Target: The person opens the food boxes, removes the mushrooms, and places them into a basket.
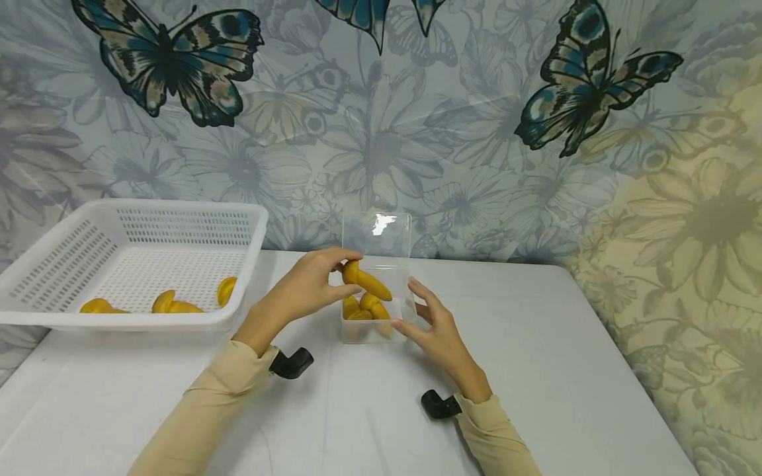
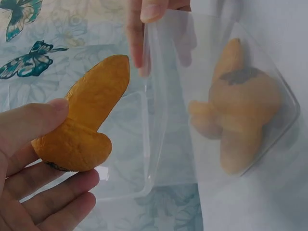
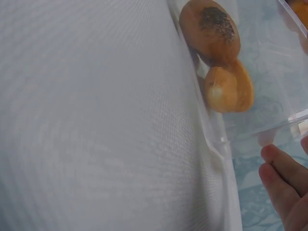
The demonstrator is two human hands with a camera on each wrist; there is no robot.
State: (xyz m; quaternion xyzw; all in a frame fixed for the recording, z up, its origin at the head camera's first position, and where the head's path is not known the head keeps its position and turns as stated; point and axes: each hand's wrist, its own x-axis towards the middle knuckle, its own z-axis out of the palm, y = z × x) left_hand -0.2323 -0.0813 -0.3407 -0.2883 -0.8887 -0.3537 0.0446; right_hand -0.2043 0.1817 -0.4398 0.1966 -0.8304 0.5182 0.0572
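Note:
My left hand (image 1: 311, 283) holds a golden-brown piece shaped like a bread roll (image 2: 86, 106) between thumb and fingers, its tapered end pointing away from the palm. It is over a clear plastic box (image 1: 355, 334) with its lid (image 1: 376, 239) raised at the back. Inside the box lie several similar golden rolls (image 1: 357, 313), one with a dark speckled patch in the right wrist view. My right hand (image 1: 437, 330) holds the box at its right side, thumb by the front corner and fingers along the outer wall.
To the left stands a white perforated basket (image 1: 178, 264) with more golden rolls (image 1: 174, 303) in it. The white-covered table (image 1: 536, 370) meets a butterfly-patterned backdrop (image 1: 381, 145) right behind the box. A black wrist camera (image 1: 292, 363) sits on each sleeve.

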